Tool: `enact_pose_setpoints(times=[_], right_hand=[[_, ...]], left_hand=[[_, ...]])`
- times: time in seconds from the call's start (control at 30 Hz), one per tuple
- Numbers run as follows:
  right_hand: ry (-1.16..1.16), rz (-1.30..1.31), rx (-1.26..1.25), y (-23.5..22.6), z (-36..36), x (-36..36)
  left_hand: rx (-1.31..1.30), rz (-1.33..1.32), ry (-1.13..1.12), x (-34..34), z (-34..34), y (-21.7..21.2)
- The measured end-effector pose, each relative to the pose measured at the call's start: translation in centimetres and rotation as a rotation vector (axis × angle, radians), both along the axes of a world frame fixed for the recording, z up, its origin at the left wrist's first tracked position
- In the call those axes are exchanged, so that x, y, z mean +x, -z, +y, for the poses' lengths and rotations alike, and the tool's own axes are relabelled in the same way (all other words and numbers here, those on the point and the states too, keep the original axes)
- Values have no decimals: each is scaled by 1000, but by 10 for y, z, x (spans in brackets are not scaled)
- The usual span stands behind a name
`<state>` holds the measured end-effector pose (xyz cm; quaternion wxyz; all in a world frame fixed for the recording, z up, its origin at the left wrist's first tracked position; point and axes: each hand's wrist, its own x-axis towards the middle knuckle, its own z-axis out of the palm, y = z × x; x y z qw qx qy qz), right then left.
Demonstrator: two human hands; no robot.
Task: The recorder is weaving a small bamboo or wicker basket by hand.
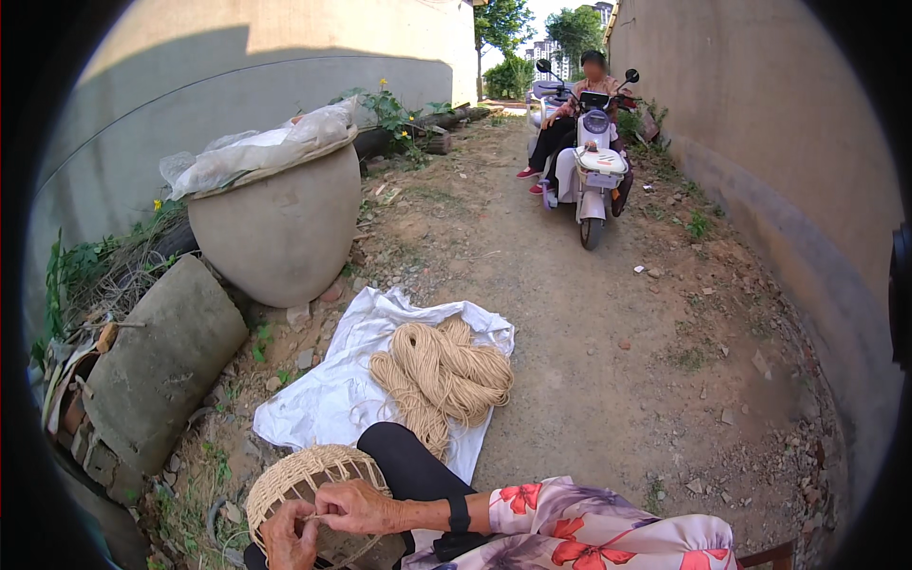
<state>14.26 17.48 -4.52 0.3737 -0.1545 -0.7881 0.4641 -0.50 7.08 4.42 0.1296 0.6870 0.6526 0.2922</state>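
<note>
A round woven basket (285, 478) in straw-coloured cord rests on my lap, its open side tipped up and its ribs showing. My right hand (359, 507) reaches across the opening, thumb and fingers pinched together on a thin strand of cord (313, 517). Close against it, my left hand (290, 538) pinches the same strand at the basket's near side. The fingertips of both hands almost meet. Beyond my knee, thick twisted hanks of the same tan cord (446, 372) are heaped on a white woven sack (313, 404) spread on the ground.
A large clay vat (280, 223) topped with plastic sheeting (271, 147) stands at the left, near a toppled concrete pipe (166, 361). Ahead on the dirt lane (560, 294), a person (560, 114) sits by a parked electric scooter (594, 176). Walls (760, 123) line both sides.
</note>
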Motion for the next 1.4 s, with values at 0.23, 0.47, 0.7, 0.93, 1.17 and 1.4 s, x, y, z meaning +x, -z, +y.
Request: enact_pose_setpoints(times=[0.23,0.47,0.7,0.93,1.17,1.4], right_hand=[[197,46,-40,-9,26,28],[525,-165,226,64,56,59],[492,-224,226,68,58,53],[494,-221,230,71,61,53],[490,-203,217,70,60,53],[507,-207,240,70,60,53]], left_hand=[[-36,-25,-27,-5,0,-1],[5,-190,-11,-7,3,8],[-6,-205,19,-11,3,12],[-3,-144,39,-11,3,11],[-26,-180,44,-16,3,18],[-56,-173,37,-15,3,15]])
